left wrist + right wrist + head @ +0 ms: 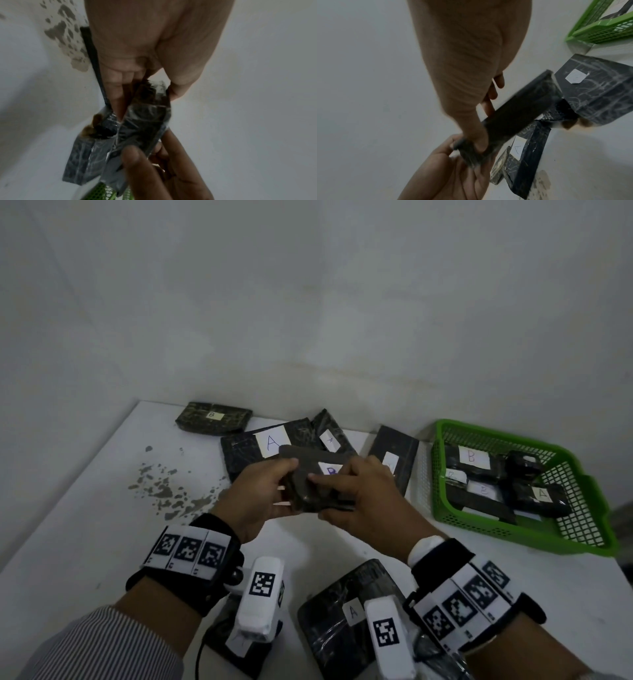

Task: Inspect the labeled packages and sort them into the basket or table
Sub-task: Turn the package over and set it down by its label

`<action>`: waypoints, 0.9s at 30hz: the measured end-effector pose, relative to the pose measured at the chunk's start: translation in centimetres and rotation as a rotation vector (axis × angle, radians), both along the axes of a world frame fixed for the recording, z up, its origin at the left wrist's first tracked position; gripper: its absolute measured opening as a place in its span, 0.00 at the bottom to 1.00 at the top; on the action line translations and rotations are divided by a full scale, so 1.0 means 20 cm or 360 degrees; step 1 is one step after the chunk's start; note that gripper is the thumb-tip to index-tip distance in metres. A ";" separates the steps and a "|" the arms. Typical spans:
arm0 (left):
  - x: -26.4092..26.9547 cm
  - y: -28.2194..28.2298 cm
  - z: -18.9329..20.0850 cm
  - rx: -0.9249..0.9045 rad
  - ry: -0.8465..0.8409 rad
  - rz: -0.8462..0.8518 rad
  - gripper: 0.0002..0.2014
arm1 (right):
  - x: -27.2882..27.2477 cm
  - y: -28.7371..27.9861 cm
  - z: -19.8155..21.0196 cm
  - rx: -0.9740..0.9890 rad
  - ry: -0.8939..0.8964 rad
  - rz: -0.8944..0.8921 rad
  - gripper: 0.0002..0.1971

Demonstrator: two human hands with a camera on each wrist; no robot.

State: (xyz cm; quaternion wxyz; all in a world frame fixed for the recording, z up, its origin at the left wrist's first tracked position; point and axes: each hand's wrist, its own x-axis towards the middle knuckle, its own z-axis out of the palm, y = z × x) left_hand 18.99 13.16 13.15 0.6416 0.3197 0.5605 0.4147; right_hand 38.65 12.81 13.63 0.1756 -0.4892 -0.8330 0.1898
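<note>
Both hands (154, 56) grip a dark wrapped package (145, 121); green basket (101, 192) below.

White corner, worn paint

Plain white walls (308, 302) meet in a corner behind the surface. A patch of chipped paint (171, 491) shows grey-brown flecks on the white top at the left, scattered thin toward the back and denser toward the front; the left wrist view shows the same flecks (68, 37).
</note>
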 end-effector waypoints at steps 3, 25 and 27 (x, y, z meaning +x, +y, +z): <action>-0.05 -0.03 -0.04 0.0050 0.0154 0.0081 0.13 | 0.00 0.00 -0.01 -0.0170 0.0199 -0.0139 0.16; -1.03 -0.46 -0.59 0.0002 0.1196 0.0317 0.10 | -0.77 -0.05 -0.49 -0.1429 0.0606 -0.0543 0.07; -1.12 -0.51 -0.64 -0.0043 0.1317 0.0243 0.10 | -0.86 -0.06 -0.54 -0.1485 0.0515 -0.0482 0.05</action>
